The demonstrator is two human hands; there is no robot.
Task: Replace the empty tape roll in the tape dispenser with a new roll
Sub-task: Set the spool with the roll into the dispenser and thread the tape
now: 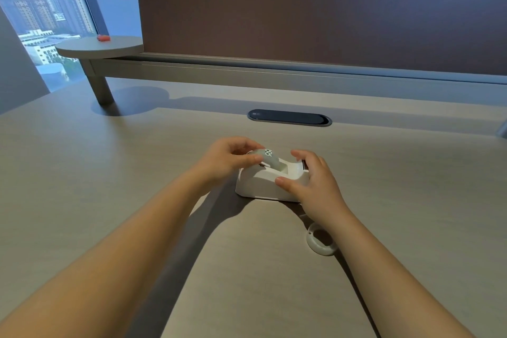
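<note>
Sitting near the middle of the frame on the pale wood-grain desk (109, 173), the white tape dispenser (259, 182) has both hands on it. The left hand (229, 160) comes in from the lower left and pinches the new tape roll (270, 160) between thumb and fingers; the roll stands on edge in the dispenser's well, with a small white patterned mark showing on its upper face. The right hand (312, 182) reaches in from the lower right and grips the dispenser's right end, thumb pressed against the near side wall and fingers curled over the far top edge by the cutter. Lower right of the dispenser, just beside the right wrist, the empty tape core (321, 239) lies flat on the desk, a whitish ring apart from the dispenser. Above the hands, a dark oval cable grommet (289, 117) is set into the desk. Beyond it stands a brown partition panel (329, 8), and at upper left a round raised shelf (98, 46) carries a small red object (103, 38) in front of a window (41, 8).
</note>
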